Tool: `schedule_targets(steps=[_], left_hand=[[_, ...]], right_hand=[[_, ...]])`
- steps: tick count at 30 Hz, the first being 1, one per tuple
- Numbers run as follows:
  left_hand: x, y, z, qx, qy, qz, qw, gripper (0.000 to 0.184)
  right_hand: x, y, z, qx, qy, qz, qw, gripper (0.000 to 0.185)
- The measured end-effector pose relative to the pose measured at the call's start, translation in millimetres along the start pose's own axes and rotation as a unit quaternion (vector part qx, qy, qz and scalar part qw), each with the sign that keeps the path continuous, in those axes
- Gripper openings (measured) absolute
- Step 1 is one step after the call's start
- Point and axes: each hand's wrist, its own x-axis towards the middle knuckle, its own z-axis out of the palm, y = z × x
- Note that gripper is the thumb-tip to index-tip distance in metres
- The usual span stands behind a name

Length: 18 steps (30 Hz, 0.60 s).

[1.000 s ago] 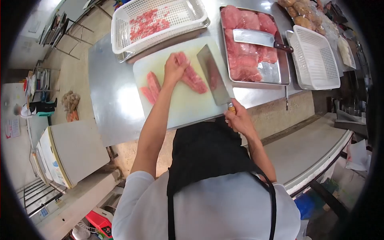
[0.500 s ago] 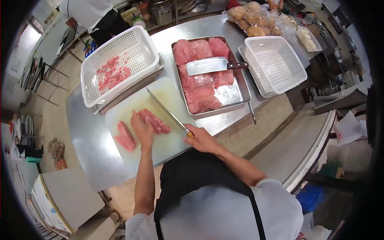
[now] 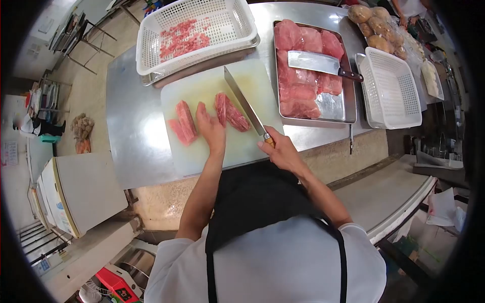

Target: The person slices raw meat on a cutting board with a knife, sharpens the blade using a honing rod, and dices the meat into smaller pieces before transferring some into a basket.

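Observation:
My right hand grips the wooden handle of a long knife. Its blade points away from me over the white cutting board, just right of a strip of raw meat. Between that strip and a second, paler piece of meat rests my left hand. Its fingers are stretched forward, with the thumb side close to the right-hand strip; whether it touches is unclear. It holds nothing that I can see.
A metal tray of large meat blocks stands right of the board, a cleaver across it. Behind the board is a white basket with small meat bits. A second white basket and bagged round brown items are at right.
My left hand has shifted away from the right-hand meat strip toward the gap between the pieces. The knife stays in my right hand. The whole view has turned and shifted.

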Motion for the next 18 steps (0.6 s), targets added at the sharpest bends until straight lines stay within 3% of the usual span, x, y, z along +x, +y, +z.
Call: schedule_targets(steps=[2,5,11,14,17,18], left_hand=[[-5.9,21.3,-15.7,0.114,-0.024,-0.026,0.993,0.05],[7.4,33.5,-15.3,0.039,-0.119,-0.124,0.984,0.045],[2.7,31.1,0.1,-0.039,-0.114,-0.161,0.979,0.036],[1.1,38.8,-5.8,-0.013,-0.089,-0.187,0.978,0.029],[2.9,40.2,-14.5,0.158,-0.08,0.141,0.974,0.02],[2.9,40.2,-16.5,0.186,-0.111,0.168,0.962,0.019]], right_hand=[[0.9,1.6,1.7,-0.007,-0.008,-0.013,1.0,0.051],[-4.2,-10.1,6.2,-0.039,-0.023,-0.053,0.998,0.052],[-5.5,-14.8,6.9,-0.05,-0.047,-0.021,0.997,0.053],[-7.6,-15.1,2.2,-0.054,-0.054,-0.008,0.997,0.05],[-6.5,-22.4,-0.5,0.003,-0.066,0.098,0.993,0.046],[-4.5,-18.8,-0.4,-0.025,-0.057,0.081,0.995,0.045]])
